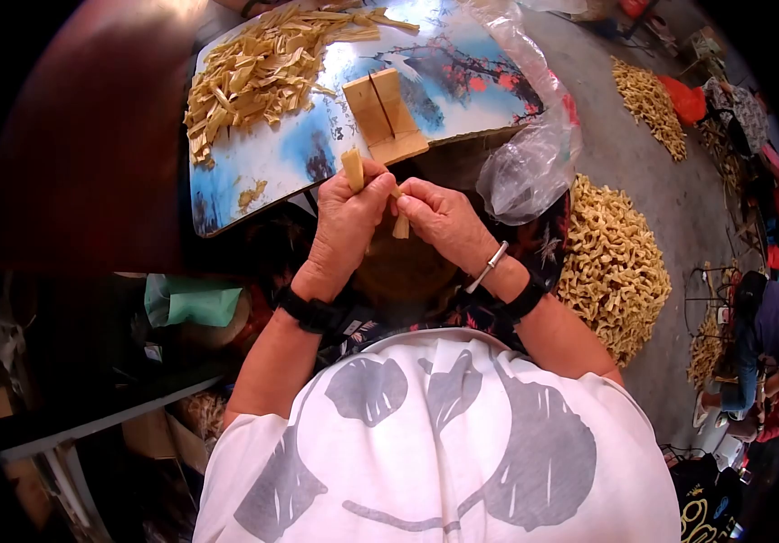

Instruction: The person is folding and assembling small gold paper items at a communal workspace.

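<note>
Head | left hand (346,222) grips strip (352,169) | right hand (439,217) pinches strip

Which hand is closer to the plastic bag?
The right hand. It is close beside the plastic bag, not touching it. The left hand is farther off, on the far side of the right hand. Both pinch a pale strip.

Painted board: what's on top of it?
A pile of pale strips at its far left, a small wooden block near the front edge, a clear plastic bag draped over the right end. The board surface under the pile is hidden.
</note>
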